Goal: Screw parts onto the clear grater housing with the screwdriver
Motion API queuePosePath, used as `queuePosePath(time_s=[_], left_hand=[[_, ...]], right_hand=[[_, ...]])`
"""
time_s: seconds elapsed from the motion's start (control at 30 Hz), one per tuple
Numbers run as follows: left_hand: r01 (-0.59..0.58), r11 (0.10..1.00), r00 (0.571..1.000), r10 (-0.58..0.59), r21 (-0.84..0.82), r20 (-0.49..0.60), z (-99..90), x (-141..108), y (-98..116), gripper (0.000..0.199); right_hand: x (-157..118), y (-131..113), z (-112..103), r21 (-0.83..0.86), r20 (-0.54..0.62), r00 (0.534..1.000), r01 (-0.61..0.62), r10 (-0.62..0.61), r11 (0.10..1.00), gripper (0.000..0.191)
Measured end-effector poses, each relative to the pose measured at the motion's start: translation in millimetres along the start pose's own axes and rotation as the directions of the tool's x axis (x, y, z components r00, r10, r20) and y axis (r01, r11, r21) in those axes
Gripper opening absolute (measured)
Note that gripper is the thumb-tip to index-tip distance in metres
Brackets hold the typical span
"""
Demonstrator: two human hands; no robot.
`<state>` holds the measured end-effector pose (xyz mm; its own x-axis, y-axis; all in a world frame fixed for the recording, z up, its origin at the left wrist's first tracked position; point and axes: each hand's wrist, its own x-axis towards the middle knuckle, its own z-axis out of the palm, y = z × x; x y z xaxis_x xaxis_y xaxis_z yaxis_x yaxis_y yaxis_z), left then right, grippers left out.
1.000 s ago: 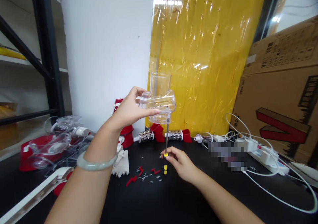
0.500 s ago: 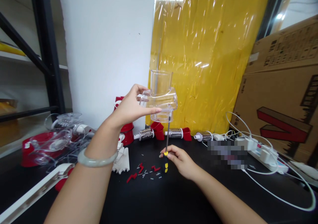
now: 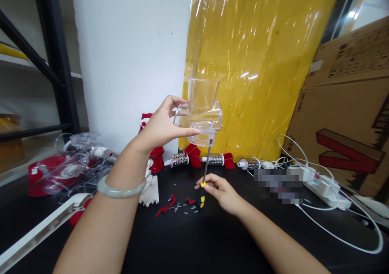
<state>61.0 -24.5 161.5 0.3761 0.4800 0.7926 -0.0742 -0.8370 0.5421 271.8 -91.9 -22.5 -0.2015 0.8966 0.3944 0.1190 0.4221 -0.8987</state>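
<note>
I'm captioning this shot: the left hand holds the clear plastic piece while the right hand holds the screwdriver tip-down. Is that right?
Not tip-down: the head view shows the screwdriver tip-up, at the lower part of the clear plastic piece. The left hand holds that piece, the right hand the screwdriver.

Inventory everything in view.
Plastic housing: 1, clear, centre
Screwdriver: 1, black-yellow, beneath housing
Clips: 3, red, table
Pins: several, silver, around clips
Grater drums: 3, silver, back
Pieces: 2, red, beside drums
Toothed part: 1, white, beside clips
Stack: 1, red, rear
Parts heap: 1, clear-red, left
Bar: 1, white, front-left
Power strip: 1, white, right
Cables: several, white, right
Carton: 1, brown, right
Curtain: 1, yellow, behind
Rack: 1, black, left
Table: 1, black, below
Bracelet: 1, pale, left wrist
Left hand: 1, on housing
Right hand: 1, on screwdriver
</note>
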Motion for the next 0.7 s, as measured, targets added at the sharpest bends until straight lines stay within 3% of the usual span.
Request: queuePosePath(time_s=[0.23, 0.43, 0.7], left_hand=[[-0.014, 1.000, 1.000, 0.014, 0.018, 0.008, -0.3, 0, -2, 0.063], [-0.015, 1.000, 1.000, 0.015, 0.018, -0.010, -0.5, 1, -4, 0.063], [-0.034, 0.998, 0.999, 0.035, 0.043, -0.026, 0.2, 3, -12, 0.065]], right_hand=[[-1, -1, -1, -0.140, -0.102, 0.995, -0.008, -0.006, 0.990, 0.034], [-2, -7, -3, -0.093, -0.019, 0.999, 0.043, -0.045, 0.995, 0.045], [3, 6, 5, -0.159, -0.186, 0.981, 0.033, -0.062, 0.987, 0.046]])
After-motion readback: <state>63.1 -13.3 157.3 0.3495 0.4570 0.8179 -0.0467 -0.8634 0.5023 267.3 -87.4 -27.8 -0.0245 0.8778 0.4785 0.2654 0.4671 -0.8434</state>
